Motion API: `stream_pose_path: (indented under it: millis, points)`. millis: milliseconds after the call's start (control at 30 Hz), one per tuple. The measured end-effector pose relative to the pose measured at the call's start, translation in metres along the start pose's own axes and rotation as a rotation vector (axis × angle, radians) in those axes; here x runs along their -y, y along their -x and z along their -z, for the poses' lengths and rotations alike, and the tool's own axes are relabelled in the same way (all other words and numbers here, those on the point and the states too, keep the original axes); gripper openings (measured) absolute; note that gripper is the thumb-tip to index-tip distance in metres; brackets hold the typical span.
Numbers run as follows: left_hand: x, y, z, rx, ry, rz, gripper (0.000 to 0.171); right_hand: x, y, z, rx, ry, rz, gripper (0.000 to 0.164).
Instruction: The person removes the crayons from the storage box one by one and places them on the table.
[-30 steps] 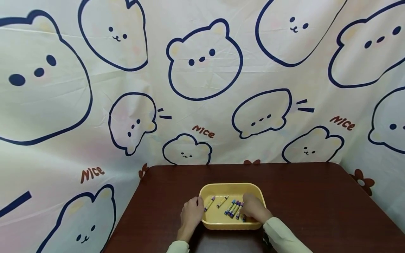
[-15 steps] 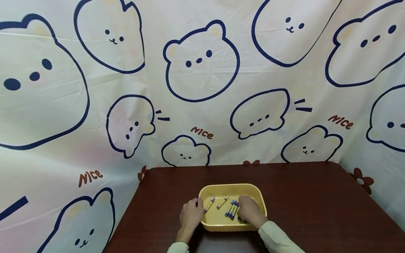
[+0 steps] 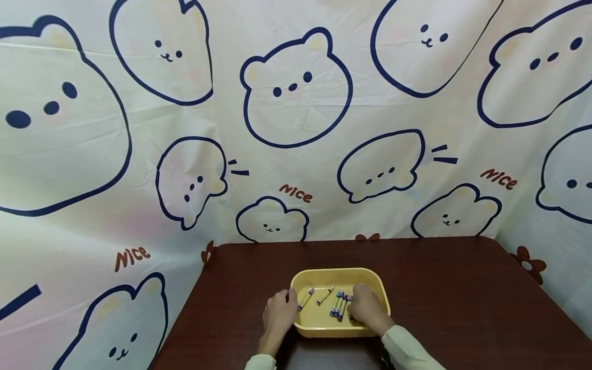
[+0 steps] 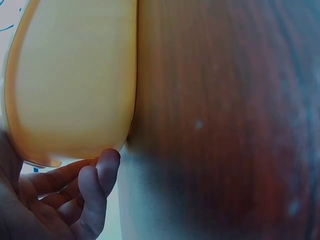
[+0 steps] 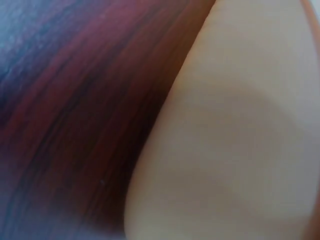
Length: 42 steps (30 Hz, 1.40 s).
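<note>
A yellow tray (image 3: pixel 319 333) stands near the table's front edge with several crayons (image 3: pixel 340 307) side by side in it. Two more crayons lie apart at its left, one with a purple tip (image 3: pixel 306 299) and one with a pale tip (image 3: pixel 326 295). My left hand (image 3: pixel 280 312) grips the tray's left end; in the left wrist view its fingers curl beneath that end. Inside the tray, my right hand (image 3: pixel 367 308) has its fingers bent down on a crayon (image 3: pixel 351 318) at the row's right end. Its fingertips are mostly hidden. Only tray wall and table fill the right wrist view.
The dark brown wooden table (image 3: pixel 444 288) extends to both sides and behind the tray. A pale cloth (image 3: pixel 296 118) with cartoon animal outlines hangs behind it and at the sides. Under the tray's front lies a greyish dark patch (image 3: pixel 333 354).
My right hand has shifted a little left inside the tray, and the crayons at the row's right end now lie closer under it. My left hand keeps its grip on the tray.
</note>
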State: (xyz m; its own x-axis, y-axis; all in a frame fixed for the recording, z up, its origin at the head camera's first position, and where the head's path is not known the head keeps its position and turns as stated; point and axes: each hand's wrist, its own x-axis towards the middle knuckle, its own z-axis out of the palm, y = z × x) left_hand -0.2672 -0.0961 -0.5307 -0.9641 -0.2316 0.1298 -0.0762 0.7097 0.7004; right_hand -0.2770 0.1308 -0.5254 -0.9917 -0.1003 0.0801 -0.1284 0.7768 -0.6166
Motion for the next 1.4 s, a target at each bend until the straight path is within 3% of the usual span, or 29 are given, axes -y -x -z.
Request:
stream_pose_path:
  millis: [333, 433, 567, 600, 667, 1033, 1200, 1400]
  points:
    - [0.001, -0.004, -0.002, -0.014, -0.014, -0.006, 0.041, 0.015, -0.001, 0.042, 0.008, -0.062, -0.175, 0.051]
    - [0.002, -0.005, -0.002, -0.011, -0.023, 0.007, 0.039, 0.018, -0.001, 0.060, 0.003, -0.094, -0.192, 0.037]
    - [0.002, -0.006, -0.002, -0.005, -0.028, 0.007, 0.037, 0.017, 0.003, 0.087, 0.002, -0.116, -0.203, 0.006]
    - [0.002, -0.005, -0.002, 0.000, -0.026, 0.010, 0.037, 0.015, 0.004, 0.094, 0.002, -0.117, -0.208, 0.010]
    - [0.002, -0.005, -0.003, 0.002, -0.028, 0.011, 0.037, 0.010, 0.006, 0.106, 0.006, -0.116, -0.212, 0.020]
    - [0.003, -0.007, 0.001, 0.058, 0.015, 0.010, 0.039, -0.051, 0.008, 0.164, -0.012, -0.114, -0.318, 0.029]
    - [0.000, -0.007, 0.000, 0.064, 0.047, 0.016, 0.042, -0.078, 0.015, 0.182, -0.025, -0.112, -0.377, 0.031]
    - [0.002, -0.008, 0.002, 0.066, 0.057, 0.019, 0.042, -0.096, 0.020, 0.189, -0.043, -0.112, -0.413, 0.027]
